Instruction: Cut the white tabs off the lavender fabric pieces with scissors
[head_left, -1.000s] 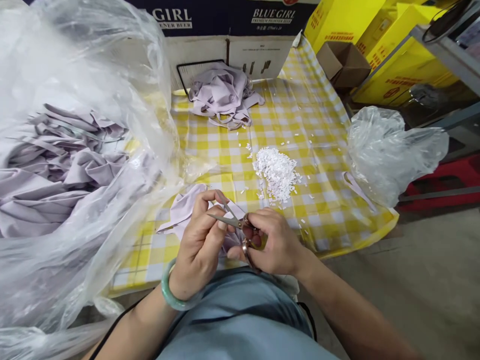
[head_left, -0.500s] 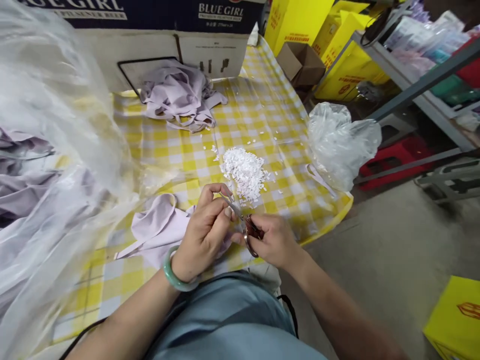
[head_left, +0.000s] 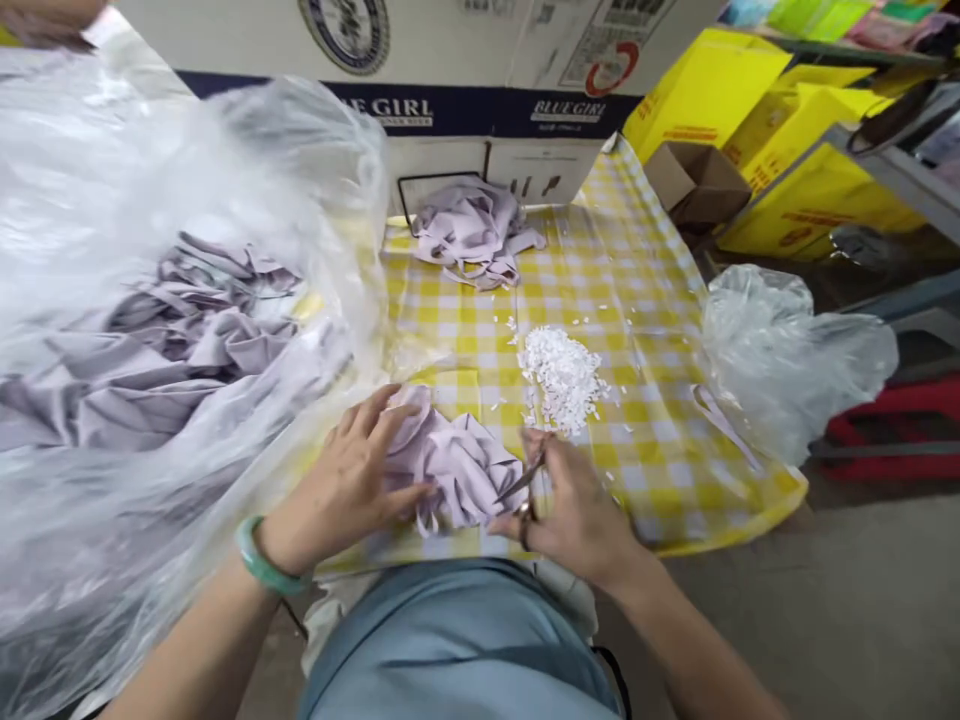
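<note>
Yellow-and-white checked tablecloth (head_left: 652, 420) is spread before us. On it, nearer us and left of the heap of tiny white pieces (head_left: 562, 375), lies the crumpled pale-lilac fabric (head_left: 465, 465). Our left hand (head_left: 349, 485), fingers spread apart, touches this fabric; our right hand (head_left: 581, 515) is closed around slim metal scissors (head_left: 519, 483). Far left of the heap spreads clear plastic sheeting (head_left: 247, 150).

Worktop (head_left: 645, 300): covered by yellow-and-white checked cloth (head_left: 450, 320). Near edge: crumpled lilac fabric (head_left: 465, 465). Centre: heap of small white pieces (head_left: 562, 375), strays around it. Rear: lilac pile (head_left: 472, 235) before a carton (head_left: 525, 165). Right: narrow lilac strip (head_left: 724, 425) beside clear bag (head_left: 795, 360). Left: large plastic bag (head_left: 315, 190) overlapping the cloth.
</note>
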